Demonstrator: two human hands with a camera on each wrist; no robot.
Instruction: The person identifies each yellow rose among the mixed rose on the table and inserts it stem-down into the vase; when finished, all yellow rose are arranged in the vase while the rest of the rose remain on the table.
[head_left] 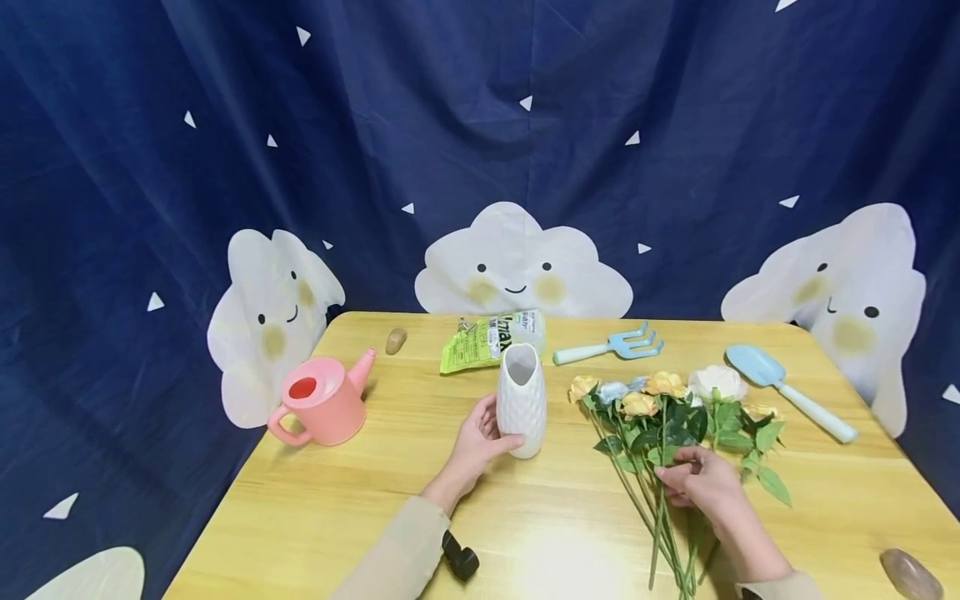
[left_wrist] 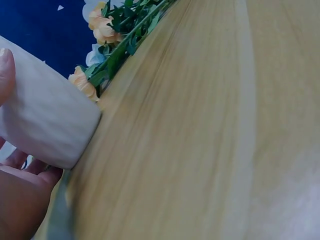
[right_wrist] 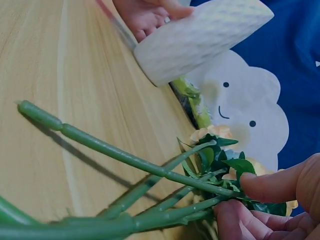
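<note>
Between the thumb and fingers of the left hand [head_left: 476, 443] is a white vase [head_left: 522, 412], upright with its base at the tabletop; that hand grips it low, the thumb across the near side. To this hand's right, the right hand [head_left: 701, 483] pinches a green stem [right_wrist: 125, 152] between its thumb and fingers. The stem belongs to a bunch of flowers [head_left: 667, 433] lying about the right hand: the yellow-orange and blue blooms and a large white rose [head_left: 716, 383] are beyond the fingers, leaves surround them, and the bare stems run back toward the person just left of the wrist. A pale sleeve [head_left: 408, 546] covers the left forearm, with a black strap [head_left: 459, 557] by the cuff.

Beyond the left hand, behind the vase, lies a green and white bag [head_left: 480, 346]. Left of the left hand stands a pink watering can [head_left: 326, 408], and farther off on that side rests a brown stone [head_left: 396, 340]. Ahead of and between the hands is a blue hand rake [head_left: 611, 343]. Beyond the right hand, to its right, lies a blue trowel [head_left: 787, 390]; nearer the person on that side sits a darker stone [head_left: 911, 573]. Past everything on the wooden table [head_left: 300, 517] hangs a navy curtain [head_left: 450, 100] with smiling clouds.
</note>
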